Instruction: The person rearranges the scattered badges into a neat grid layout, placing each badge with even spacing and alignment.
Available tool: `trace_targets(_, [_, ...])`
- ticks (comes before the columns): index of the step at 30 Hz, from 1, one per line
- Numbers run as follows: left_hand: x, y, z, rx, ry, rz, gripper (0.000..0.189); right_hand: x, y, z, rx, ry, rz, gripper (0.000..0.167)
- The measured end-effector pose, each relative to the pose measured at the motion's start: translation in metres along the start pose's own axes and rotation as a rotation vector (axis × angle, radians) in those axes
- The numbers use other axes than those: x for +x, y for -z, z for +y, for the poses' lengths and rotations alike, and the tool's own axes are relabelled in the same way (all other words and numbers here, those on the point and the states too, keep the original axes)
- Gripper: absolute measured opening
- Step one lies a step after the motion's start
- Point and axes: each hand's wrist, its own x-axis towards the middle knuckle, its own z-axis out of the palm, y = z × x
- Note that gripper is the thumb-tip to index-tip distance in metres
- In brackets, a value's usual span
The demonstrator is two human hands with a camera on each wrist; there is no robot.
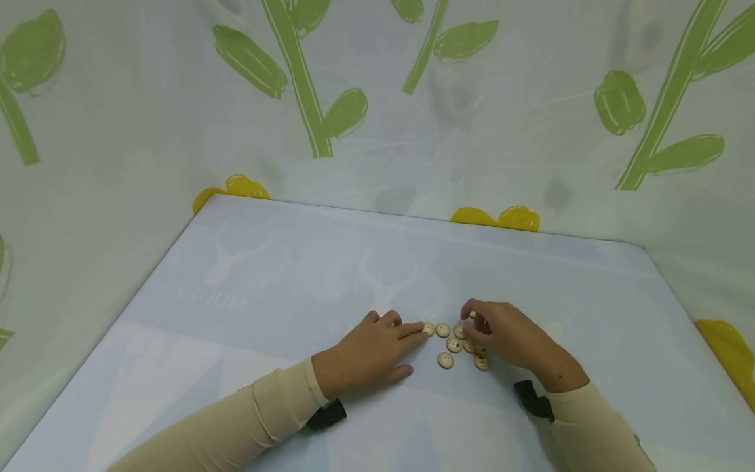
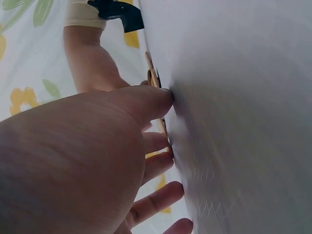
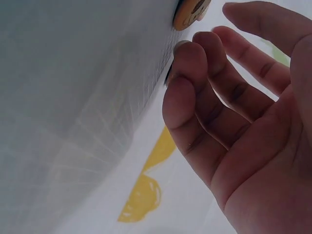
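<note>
Several round wooden discs with faces drawn on them, among them one nearest the front (image 1: 445, 360), lie in a loose cluster on the table. My left hand (image 1: 371, 351) rests at their left side with its fingers extended, and its fingertips touch the leftmost disc (image 1: 428, 329). In the left wrist view, the thumb (image 2: 146, 102) meets the tabletop. My right hand (image 1: 513, 331) hovers over the cluster's right side, fingers bent, with a disc (image 1: 472, 314) showing between thumb and fingers. The right wrist view has a disc (image 3: 191, 13) just beyond the bent fingertips.
The discs lie on a pale blue-white table (image 1: 283, 262) with faint antler prints. Behind it hangs a white cloth (image 1: 377, 177) with green leaves and yellow flowers. Dark wrist straps (image 1: 327, 415) sit at the sleeve cuffs.
</note>
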Motion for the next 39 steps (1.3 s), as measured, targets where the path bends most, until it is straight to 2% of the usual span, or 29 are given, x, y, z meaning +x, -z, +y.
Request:
trace_targets(5, [-0.0001, 0.0007, -0.0001, -0.002, 0.001, -0.005, 0.057, -0.0005, -0.0025, -0.0008, -0.005, 0.008, -0.024, 0.017])
trace_targets(10, [0.0004, 0.0004, -0.002, 0.015, -0.008, 0.024, 0.057, -0.0002, -0.0017, -0.0016, -0.013, 0.038, -0.004, 0.015])
trace_targets(14, [-0.0003, 0.0001, -0.0024, 0.006, -0.018, 0.035, 0.057, -0.0004, -0.0033, -0.0028, -0.008, 0.034, -0.03, 0.016])
trace_targets(28, [0.0003, 0.0003, -0.002, 0.002, -0.011, 0.005, 0.059, 0.0007, -0.005, -0.0032, -0.025, 0.031, -0.033, 0.017])
trace_targets(34, [0.0007, 0.0001, -0.0031, 0.016, -0.013, 0.022, 0.059, 0.0013, -0.0057, -0.003, -0.036, 0.033, -0.012, 0.017])
trace_targets(39, [0.0003, 0.0002, -0.0024, -0.002, -0.01, 0.005, 0.058, 0.0008, -0.0077, -0.0036, -0.019, 0.022, -0.025, 0.017])
